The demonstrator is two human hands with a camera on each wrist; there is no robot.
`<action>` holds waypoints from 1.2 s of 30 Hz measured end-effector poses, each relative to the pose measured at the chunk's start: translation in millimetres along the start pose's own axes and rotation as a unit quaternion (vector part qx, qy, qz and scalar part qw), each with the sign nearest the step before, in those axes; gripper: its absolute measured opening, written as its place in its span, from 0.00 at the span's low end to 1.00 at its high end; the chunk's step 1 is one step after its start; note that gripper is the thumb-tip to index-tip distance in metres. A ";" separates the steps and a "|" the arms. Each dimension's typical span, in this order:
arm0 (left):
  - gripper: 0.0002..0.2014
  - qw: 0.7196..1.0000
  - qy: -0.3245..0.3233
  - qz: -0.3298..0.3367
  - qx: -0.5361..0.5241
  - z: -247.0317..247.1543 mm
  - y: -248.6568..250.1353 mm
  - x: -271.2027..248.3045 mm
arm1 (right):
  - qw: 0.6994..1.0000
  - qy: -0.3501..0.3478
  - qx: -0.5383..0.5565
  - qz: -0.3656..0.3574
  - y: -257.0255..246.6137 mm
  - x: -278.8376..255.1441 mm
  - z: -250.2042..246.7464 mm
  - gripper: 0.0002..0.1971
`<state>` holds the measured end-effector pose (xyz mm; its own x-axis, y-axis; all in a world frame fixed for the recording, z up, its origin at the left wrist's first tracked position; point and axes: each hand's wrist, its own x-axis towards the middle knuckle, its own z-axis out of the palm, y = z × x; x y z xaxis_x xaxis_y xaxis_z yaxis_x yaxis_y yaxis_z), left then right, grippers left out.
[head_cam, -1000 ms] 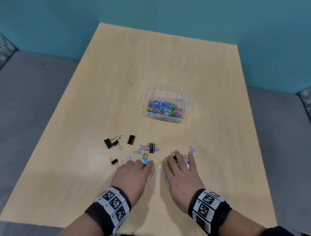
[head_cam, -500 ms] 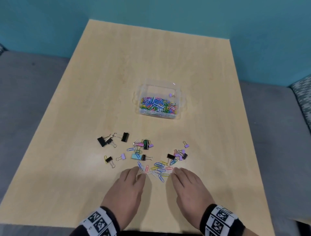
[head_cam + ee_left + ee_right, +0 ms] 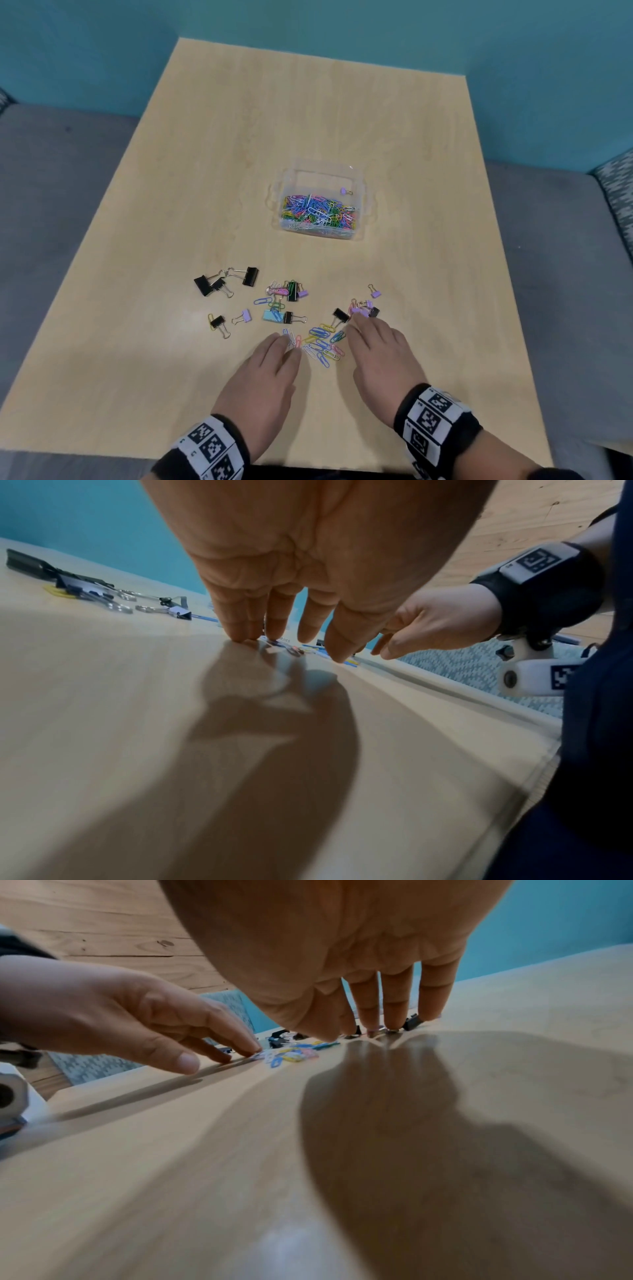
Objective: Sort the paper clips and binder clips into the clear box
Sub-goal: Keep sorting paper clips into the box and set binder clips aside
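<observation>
A clear box (image 3: 320, 178) sits mid-table, its near half filled with coloured paper clips (image 3: 318, 214) and one purple binder clip (image 3: 345, 191) in the far half. Loose coloured paper clips (image 3: 322, 342) lie in a small heap between my hands. Black binder clips (image 3: 222, 282) and small purple ones (image 3: 375, 293) are scattered beyond. My left hand (image 3: 270, 373) lies flat, fingers straight, its fingertips (image 3: 240, 637) touching the table at the heap's left edge. My right hand (image 3: 376, 346) is flat too, fingertips (image 3: 394, 1024) down by a black binder clip (image 3: 340, 315). Neither hand holds anything.
The light wooden table (image 3: 308, 120) stands against a teal wall. Grey upholstered seating (image 3: 51, 188) flanks it on both sides. More binder clips (image 3: 103, 588) show at the left in the left wrist view.
Both hands slid back toward me, dragging loose paper clips into a heap between them; since half a second ago the right hand has reached forward again to the black binder clip.
</observation>
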<state>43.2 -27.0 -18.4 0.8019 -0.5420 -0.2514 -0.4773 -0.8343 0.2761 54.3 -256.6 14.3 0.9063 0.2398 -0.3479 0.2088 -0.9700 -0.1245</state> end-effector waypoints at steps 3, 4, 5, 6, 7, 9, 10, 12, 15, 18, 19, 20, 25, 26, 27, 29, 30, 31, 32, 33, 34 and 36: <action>0.25 1.000 0.003 0.001 0.004 -0.2 0.1 0.2 | 1.000 -0.006 -0.008 0.019 4.7 8.3 -0.6 0.30; 0.25 1.000 0.005 0.002 0.005 -0.6 0.1 0.4 | 1.000 -0.004 -0.008 0.019 6.1 10.3 -1.8 0.30; 0.25 1.000 0.004 0.002 0.005 -0.7 0.0 0.7 | 1.000 -0.002 -0.008 0.015 7.2 11.9 -3.1 0.30; 0.25 1.000 0.005 0.004 0.005 -0.9 -0.1 0.9 | 1.000 0.000 -0.010 0.006 8.2 12.7 -4.6 0.30; 0.25 1.000 0.004 0.005 0.004 -0.9 -0.1 1.2 | 1.000 0.000 -0.013 -0.006 9.1 12.9 -5.5 0.30; 0.25 1.000 0.002 0.006 0.003 -0.5 -0.4 1.5 | 0.999 -0.002 -0.019 -0.030 10.1 11.0 -4.3 0.29; 0.25 1.000 0.000 0.005 0.002 -0.3 -0.6 1.5 | 0.999 -0.003 -0.021 -0.039 10.3 9.0 -2.3 0.28; 0.25 1.000 -0.005 0.003 -0.001 -0.4 -0.9 1.5 | 0.999 -0.004 -0.018 -0.045 9.9 2.8 2.4 0.25; 0.23 1.000 -0.008 0.006 -0.007 -1.5 -1.8 1.9 | 0.998 0.000 0.014 -0.055 7.6 -9.8 5.2 0.23; 0.22 1.000 0.002 0.010 -0.021 -6.3 -0.6 2.2 | 0.996 0.016 0.068 -0.053 6.8 -17.0 9.3 0.25; 0.22 1.000 0.008 0.001 -0.029 -8.3 0.2 3.4 | 0.996 0.022 0.082 -0.033 6.2 -16.8 10.5 0.26; 0.23 0.999 0.014 -0.017 -0.038 -9.8 0.8 5.1 | 0.996 0.026 0.090 -0.009 5.0 -14.7 11.5 0.26; 0.26 0.999 0.019 -0.023 -0.045 -13.2 8.6 20.6 | 0.997 0.013 0.071 -0.043 -15.4 3.9 10.9 0.24; 0.25 0.999 0.019 -0.013 -0.043 -13.6 9.7 22.8 | 0.996 0.011 0.068 -0.059 -18.3 5.6 11.3 0.23; 0.26 0.998 0.019 -0.018 -0.050 -14.6 10.1 24.3 | 0.996 0.008 0.075 -0.057 -19.0 6.1 12.3 0.24; 0.27 0.994 0.016 -0.061 -0.092 -17.7 9.7 25.9 | 0.994 -0.002 0.108 -0.017 -17.5 4.4 13.4 0.26; 0.28 0.990 0.010 -0.086 -0.114 -19.0 9.4 27.3 | 0.992 -0.004 0.124 0.002 -16.7 3.4 14.2 0.27; 0.29 0.986 -0.002 -0.101 -0.129 -19.9 10.0 29.6 | 0.991 -0.002 0.135 0.011 -17.5 3.1 15.1 0.27; 0.30 0.985 -0.012 -0.106 -0.137 -20.4 11.3 32.6 | 0.990 0.000 0.143 0.012 -19.3 4.0 16.5 0.27; 0.30 0.986 -0.014 -0.100 -0.133 -21.0 13.1 36.5 | 0.989 0.002 0.149 0.009 -21.8 6.6 17.6 0.25; 0.29 0.989 -0.013 -0.087 -0.121 -21.7 15.1 41.2 | 0.988 0.007 0.154 0.005 -24.6 9.8 19.1 0.23; 0.25 0.992 -0.007 -0.069 -0.107 -23.0 17.1 49.9 | 0.988 0.018 0.156 0.003 -28.6 16.3 21.0 0.16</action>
<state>83.3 -66.0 -4.9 0.8491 -0.4259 -0.3124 -0.2739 -0.8608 0.4290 55.4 -224.1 -7.3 0.9205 0.2276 -0.3176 0.0855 -0.9105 -0.4046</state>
